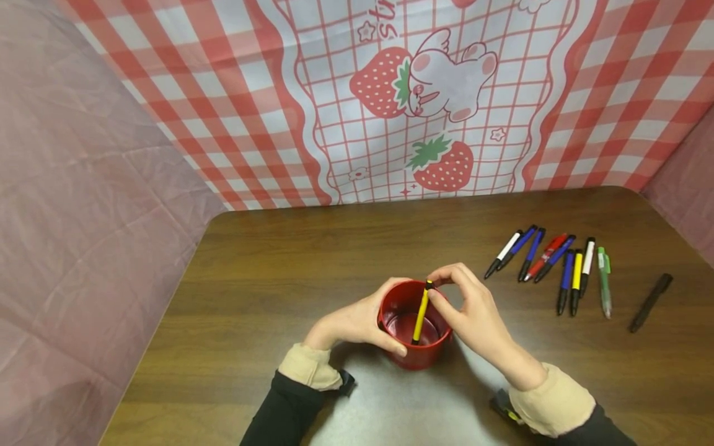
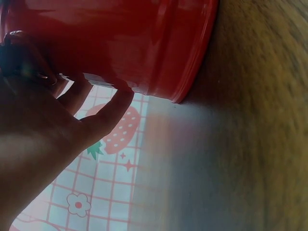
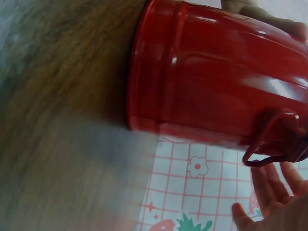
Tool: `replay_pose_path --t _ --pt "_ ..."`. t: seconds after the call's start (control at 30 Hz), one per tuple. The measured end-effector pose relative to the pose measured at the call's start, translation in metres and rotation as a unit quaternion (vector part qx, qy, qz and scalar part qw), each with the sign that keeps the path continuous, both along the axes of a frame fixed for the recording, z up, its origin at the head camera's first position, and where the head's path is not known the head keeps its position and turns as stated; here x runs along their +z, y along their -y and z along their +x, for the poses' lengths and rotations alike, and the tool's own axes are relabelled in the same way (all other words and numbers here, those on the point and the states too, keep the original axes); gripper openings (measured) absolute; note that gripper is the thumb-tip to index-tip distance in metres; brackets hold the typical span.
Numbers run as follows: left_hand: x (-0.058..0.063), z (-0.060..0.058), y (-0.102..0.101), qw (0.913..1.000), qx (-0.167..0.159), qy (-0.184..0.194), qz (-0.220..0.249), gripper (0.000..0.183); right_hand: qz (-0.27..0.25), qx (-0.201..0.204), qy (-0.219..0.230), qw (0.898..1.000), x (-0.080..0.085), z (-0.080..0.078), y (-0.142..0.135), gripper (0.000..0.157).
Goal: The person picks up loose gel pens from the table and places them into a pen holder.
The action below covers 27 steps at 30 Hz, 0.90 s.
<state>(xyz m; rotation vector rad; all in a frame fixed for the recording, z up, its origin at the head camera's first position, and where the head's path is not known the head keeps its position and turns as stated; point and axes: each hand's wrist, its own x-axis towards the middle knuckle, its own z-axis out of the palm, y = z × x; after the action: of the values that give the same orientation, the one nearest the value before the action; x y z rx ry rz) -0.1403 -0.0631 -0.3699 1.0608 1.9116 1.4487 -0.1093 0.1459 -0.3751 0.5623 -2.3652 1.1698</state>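
Observation:
A red metal pot [image 1: 415, 356] with a small side handle stands on the table. My left hand [image 1: 357, 319] grips its left side, thumb at the near rim and fingers around the far side. In the left wrist view, the fingers [image 2: 113, 113] press along its outer wall. Inside the pot, a yellow pen [image 1: 421, 316] with black ends stands tilted, its lower end at the bottom. At the rim, my right hand [image 1: 474, 316] pinches the pen's top between thumb and index finger. The right wrist view shows the other fingers [image 3: 269, 185] beside the handle [image 3: 262, 159].
Several white, blue, red and yellow pens [image 1: 577, 279] lie on the wooden table [image 1: 262, 266] at the right. A green pen [image 1: 605, 282] and a dark pen [image 1: 649, 303] lie farther right. A checked strawberry cloth [image 1: 334, 80] hangs behind the table.

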Motion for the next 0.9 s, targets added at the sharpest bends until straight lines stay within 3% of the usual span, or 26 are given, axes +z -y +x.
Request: replay_pose_path --t 0.37,0.5,0.67,0.9 --pt "-0.001 -0.001 -0.001 0.9999 -0.009 -0.001 0.012 0.088 0.022 0.012 -0.075 0.997 -0.004 -0.027 -0.017 0.018" --pt "-0.001 -0.001 -0.001 0.9999 -0.007 0.006 0.013 0.088 0.043 -0.011 -0.087 0.995 -0.010 -0.042 -0.027 0.015" --pt "-0.002 -0.001 -0.001 0.9998 -0.002 0.007 0.016 0.088 0.082 -0.071 -0.057 0.992 -0.016 -0.065 -0.044 0.010" --pt "-0.002 -0.001 -0.001 0.9998 -0.003 0.009 0.020 0.087 0.135 -0.144 0.041 0.979 -0.017 -0.093 -0.071 0.011"
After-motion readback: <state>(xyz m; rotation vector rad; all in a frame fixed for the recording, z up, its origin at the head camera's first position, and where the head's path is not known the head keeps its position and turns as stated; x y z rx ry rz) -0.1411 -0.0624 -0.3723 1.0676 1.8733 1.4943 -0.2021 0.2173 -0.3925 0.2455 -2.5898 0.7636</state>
